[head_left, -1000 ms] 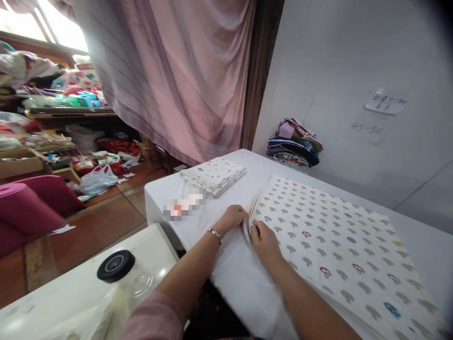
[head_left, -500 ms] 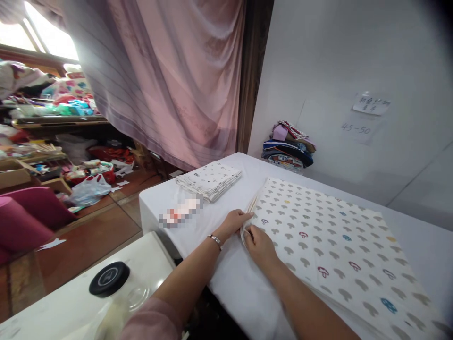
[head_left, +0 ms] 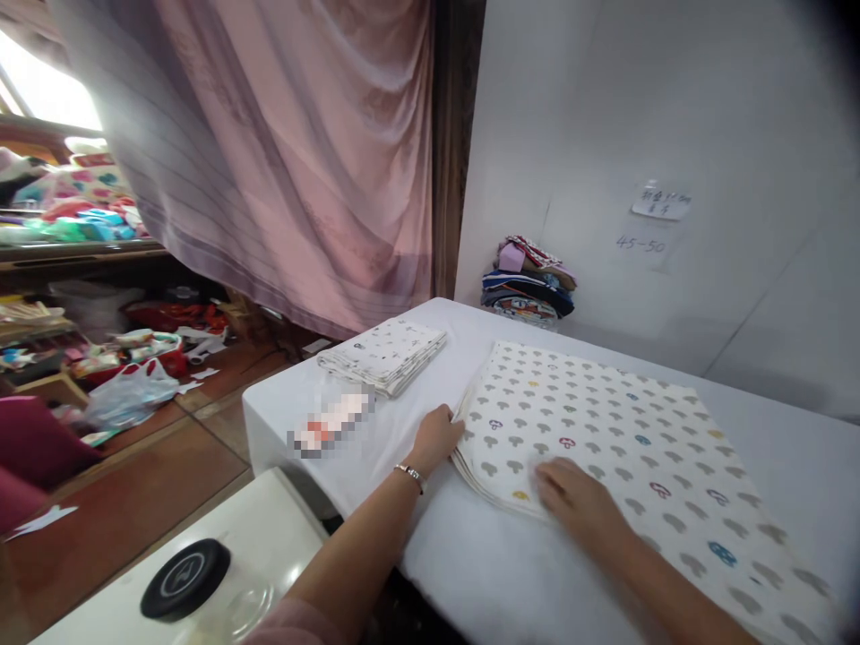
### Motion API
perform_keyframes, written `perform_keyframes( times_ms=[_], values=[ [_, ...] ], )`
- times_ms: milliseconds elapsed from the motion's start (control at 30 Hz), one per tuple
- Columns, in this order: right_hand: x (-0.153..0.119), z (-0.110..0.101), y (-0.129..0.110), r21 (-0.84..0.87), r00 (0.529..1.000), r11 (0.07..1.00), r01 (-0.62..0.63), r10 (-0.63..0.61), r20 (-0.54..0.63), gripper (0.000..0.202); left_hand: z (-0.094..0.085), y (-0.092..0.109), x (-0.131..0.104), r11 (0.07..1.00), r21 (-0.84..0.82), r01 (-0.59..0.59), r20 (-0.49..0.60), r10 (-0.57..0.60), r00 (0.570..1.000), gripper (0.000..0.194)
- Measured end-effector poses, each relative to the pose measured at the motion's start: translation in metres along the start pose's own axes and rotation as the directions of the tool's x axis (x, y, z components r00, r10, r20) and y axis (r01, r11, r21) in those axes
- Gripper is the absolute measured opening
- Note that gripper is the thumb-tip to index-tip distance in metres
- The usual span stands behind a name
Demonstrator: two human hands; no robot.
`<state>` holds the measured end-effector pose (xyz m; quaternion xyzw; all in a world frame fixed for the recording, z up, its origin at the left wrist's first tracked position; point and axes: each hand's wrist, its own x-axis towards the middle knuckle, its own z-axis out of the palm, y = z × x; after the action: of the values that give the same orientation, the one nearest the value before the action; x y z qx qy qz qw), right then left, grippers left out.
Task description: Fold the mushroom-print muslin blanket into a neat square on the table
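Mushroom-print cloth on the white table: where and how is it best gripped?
Probably best to pinch the mushroom-print cloth by its left edge, coming from the left, thumb on top, fingers beneath. It lies flat, and stacked layers show along that edge, where the left hand touches it.

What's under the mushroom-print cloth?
Pale layered edges show beneath the mushroom-print cloth at its left corner, with the white table cover below. The left hand hides part of that edge; whatever lies under the cloth's middle is covered.
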<state>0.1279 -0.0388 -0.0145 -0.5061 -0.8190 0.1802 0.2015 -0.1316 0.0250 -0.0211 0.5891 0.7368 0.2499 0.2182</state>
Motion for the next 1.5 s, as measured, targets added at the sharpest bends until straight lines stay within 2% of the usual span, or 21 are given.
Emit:
perform_keyframes(
  times_ms=[100,167,233,267,333,400,500,600,667,733,833,933,1000,1067,1167,1267,1367,1500],
  values=[
    [-0.053,-0.027,0.073,-0.141,0.984,0.974,-0.175,0.169,-0.052,0.036,0.0,-0.001,-0.001,0.997,0.071,-0.032,-0.005,0.032,0.999,0.013],
    [-0.086,-0.044,0.118,-0.216,0.951,0.927,-0.306,0.286,-0.121,0.038,-0.001,-0.001,0.0,0.998,0.05,-0.033,0.019,0.032,0.999,0.014],
    [-0.107,-0.057,0.145,-0.255,0.906,0.87,-0.421,0.39,-0.166,0.039,-0.002,-0.001,0.002,1.0,-0.011,-0.01,0.073,0.011,0.997,0.017],
    [-0.111,-0.061,0.15,-0.268,0.895,0.855,-0.444,0.414,-0.165,0.038,-0.003,-0.001,0.003,0.999,-0.05,0.008,0.107,-0.003,0.994,0.018],
    [-0.104,-0.064,0.138,-0.268,0.91,0.87,-0.415,0.392,-0.138,0.036,-0.004,-0.001,0.005,0.993,-0.112,0.047,0.164,-0.028,0.986,0.017],
    [-0.08,-0.058,0.108,-0.232,0.95,0.921,-0.312,0.297,-0.099,0.036,-0.005,-0.001,0.006,0.99,-0.132,0.059,0.18,-0.035,0.983,0.014],
    [-0.021,-0.034,0.049,-0.166,0.994,0.981,-0.102,0.093,-0.06,0.037,-0.005,-0.001,0.006,0.992,-0.116,0.054,0.163,-0.035,0.986,0.01],
    [0.044,-0.001,-0.001,-0.143,0.995,0.987,0.079,-0.087,-0.049,0.039,-0.006,-0.001,0.006,0.991,-0.121,0.056,0.16,-0.036,0.986,0.01],
    [0.078,0.019,-0.02,-0.147,0.985,0.974,0.17,-0.172,-0.002,0.043,-0.006,-0.003,0.006,0.989,-0.136,0.063,0.171,-0.039,0.984,0.011],
    [0.098,0.029,-0.023,-0.154,0.974,0.965,0.211,-0.195,0.115,0.05,-0.005,-0.004,0.005,0.986,-0.153,0.071,0.184,-0.042,0.982,0.012],
    [0.097,0.025,0.003,-0.186,0.958,0.967,0.173,-0.121,0.26,0.059,-0.004,-0.007,0.003,0.98,-0.186,0.075,0.205,-0.036,0.978,0.014],
    [0.077,0.009,0.038,-0.247,0.962,0.965,0.091,-0.021,0.273,0.064,-0.003,-0.008,0.002,0.988,-0.153,0.036,0.196,-0.006,0.981,0.014],
    [0.07,0.002,0.046,-0.291,0.966,0.955,0.05,0.028,0.257,0.066,-0.003,-0.007,0.001,0.996,-0.087,-0.003,0.168,0.018,0.986,0.014],
    [0.073,0.003,0.039,-0.315,0.977,0.948,0.052,0.018,0.214,0.066,-0.003,-0.006,0.002,0.999,-0.041,-0.019,0.151,0.025,0.988,0.014],
    [0.097,0.019,0.011,-0.303,0.984,0.946,0.119,-0.072,0.162,0.064,-0.005,-0.005,0.001,0.999,-0.037,-0.006,0.162,0.012,0.987,0.014],
    [0.121,0.037,-0.011,-0.268,0.977,0.953,0.142,-0.09,0.196,0.066,-0.007,-0.005,0.0,1.0,-0.016,-0.009,0.16,0.011,0.987,0.013],
    [0.135,0.046,-0.017,-0.236,0.965,0.964,0.119,-0.056,0.256,0.066,-0.008,-0.004,-0.002,0.997,0.063,-0.037,0.125,0.028,0.992,0.013],
    [0.147,0.045,-0.012,-0.251,0.974,0.963,0.094,-0.037,0.223,0.065,-0.007,-0.004,-0.004,0.989,0.142,-0.049,0.127,0.031,0.991,0.014]
  ],
)
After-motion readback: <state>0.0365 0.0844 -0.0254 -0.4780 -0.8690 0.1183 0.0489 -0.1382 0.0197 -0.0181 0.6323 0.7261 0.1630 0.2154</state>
